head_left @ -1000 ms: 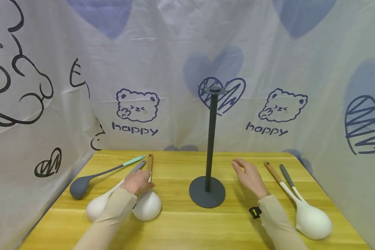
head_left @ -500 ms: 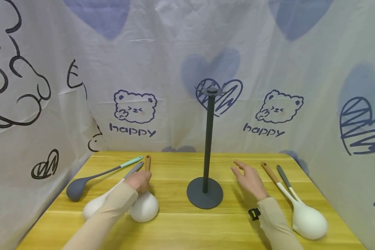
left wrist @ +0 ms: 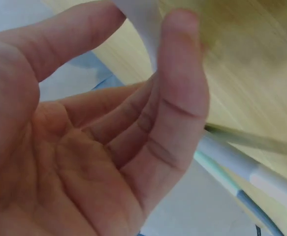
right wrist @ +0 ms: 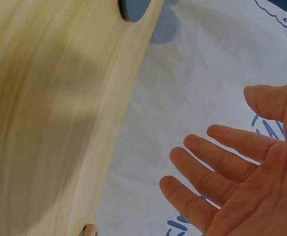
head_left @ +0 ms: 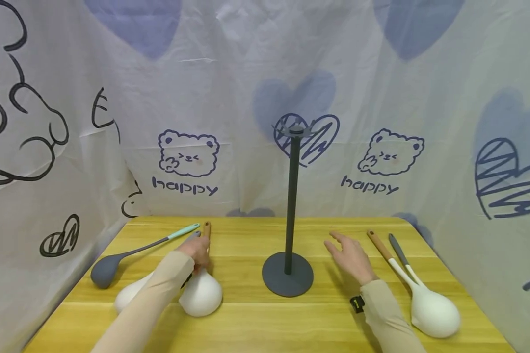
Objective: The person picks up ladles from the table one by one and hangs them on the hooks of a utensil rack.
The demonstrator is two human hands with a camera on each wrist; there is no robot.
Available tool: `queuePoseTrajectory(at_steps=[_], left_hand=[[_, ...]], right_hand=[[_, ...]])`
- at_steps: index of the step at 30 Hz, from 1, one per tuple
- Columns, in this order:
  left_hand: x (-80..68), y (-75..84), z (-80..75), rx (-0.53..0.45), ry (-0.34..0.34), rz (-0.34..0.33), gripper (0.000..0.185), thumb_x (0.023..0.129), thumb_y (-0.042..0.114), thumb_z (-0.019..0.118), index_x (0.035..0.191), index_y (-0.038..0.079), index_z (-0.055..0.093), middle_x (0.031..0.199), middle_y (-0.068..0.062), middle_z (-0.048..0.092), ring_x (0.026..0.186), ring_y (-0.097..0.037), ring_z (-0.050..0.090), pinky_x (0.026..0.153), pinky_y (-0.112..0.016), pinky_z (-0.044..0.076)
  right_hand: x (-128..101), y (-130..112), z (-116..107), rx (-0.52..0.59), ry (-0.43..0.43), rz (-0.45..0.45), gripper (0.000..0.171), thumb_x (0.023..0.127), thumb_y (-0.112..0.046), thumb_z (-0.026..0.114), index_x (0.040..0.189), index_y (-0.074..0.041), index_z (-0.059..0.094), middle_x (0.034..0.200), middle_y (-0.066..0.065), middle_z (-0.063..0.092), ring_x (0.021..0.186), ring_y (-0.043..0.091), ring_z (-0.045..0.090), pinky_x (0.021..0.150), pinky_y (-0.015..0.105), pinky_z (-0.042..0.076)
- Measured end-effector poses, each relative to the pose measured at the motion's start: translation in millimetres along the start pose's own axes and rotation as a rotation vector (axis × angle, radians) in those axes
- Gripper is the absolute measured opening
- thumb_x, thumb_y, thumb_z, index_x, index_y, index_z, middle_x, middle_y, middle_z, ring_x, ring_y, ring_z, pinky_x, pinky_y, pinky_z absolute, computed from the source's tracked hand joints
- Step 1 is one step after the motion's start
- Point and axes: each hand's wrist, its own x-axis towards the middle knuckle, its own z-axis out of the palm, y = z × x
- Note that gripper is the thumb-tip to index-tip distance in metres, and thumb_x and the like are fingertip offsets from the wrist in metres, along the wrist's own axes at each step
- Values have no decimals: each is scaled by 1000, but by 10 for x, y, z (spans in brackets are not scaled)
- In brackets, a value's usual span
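Observation:
My left hand (head_left: pixel 197 251) pinches a white ladle (head_left: pixel 201 294) with a wooden handle, low over the table at left. In the left wrist view, thumb and forefinger lie on either side of its white shaft (left wrist: pixel 142 27). Under my left forearm lies a second white ladle (head_left: pixel 130 295) with a grey handle, partly hidden. Farther left is a dark grey ladle (head_left: pixel 104 271) with a mint handle end. My right hand (head_left: pixel 351 257) hovers over the table with fingers spread and nothing in it, right of a dark stand (head_left: pixel 290 206) topped by a ring of hooks.
At right lie a wooden-handled white ladle (head_left: pixel 436 313) and a grey handle (head_left: pixel 399 249) with a white shaft, whose own bowl I cannot make out. The stand's round base (head_left: pixel 274 282) sits mid-table. A printed cloth (head_left: pixel 243 98) encloses the back and sides.
My left hand has shifted slightly and closed in on the wooden-handled ladle's shaft. The right hand's fingers have spread a little. The head view has drifted slightly.

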Motion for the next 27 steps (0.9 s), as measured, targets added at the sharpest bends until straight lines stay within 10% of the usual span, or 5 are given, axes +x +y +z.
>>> queuePoseTrajectory(at_steps=[10, 14, 20, 24, 27], left_hand=[[88, -91, 45, -135, 37, -4, 122, 75, -9, 74, 156, 13, -14, 98, -31, 65, 42, -15, 53, 36, -24, 46], [119, -90, 73, -74, 80, 7, 109, 76, -5, 76, 158, 5, 6, 84, -25, 67, 39, -14, 53, 34, -24, 45], [133, -63, 116, -48, 106, 33, 107, 78, -3, 76, 159, 12, 7, 110, -33, 63, 42, -17, 58, 36, -27, 48], [111, -43, 104, -48, 130, 73, 53, 76, -3, 76, 124, -4, 53, 79, -18, 64, 44, -19, 61, 40, -28, 52], [84, -29, 59, -62, 149, 96, 27, 75, -5, 74, 97, -4, 58, 71, -13, 60, 45, -19, 61, 42, -28, 53]], right_hand=[[-1, 4, 64, -105, -11, 8, 56, 103, -37, 48, 145, -1, 44, 143, 24, 51, 127, 46, 51, 102, 62, 42], [-5, -25, 76, -123, -18, -6, 59, 103, -43, 46, 147, -3, 42, 145, 22, 49, 130, 45, 49, 104, 62, 40], [-12, -28, 98, -147, -22, -24, 63, 103, -47, 42, 147, -3, 42, 147, 22, 47, 133, 44, 45, 109, 61, 36], [-32, -19, 111, -168, -39, -32, 63, 103, -46, 43, 147, -2, 42, 146, 24, 47, 133, 45, 44, 109, 61, 35], [-17, -27, 114, -167, -48, -34, 61, 103, -45, 43, 147, -1, 42, 146, 25, 46, 133, 46, 44, 108, 62, 35]])
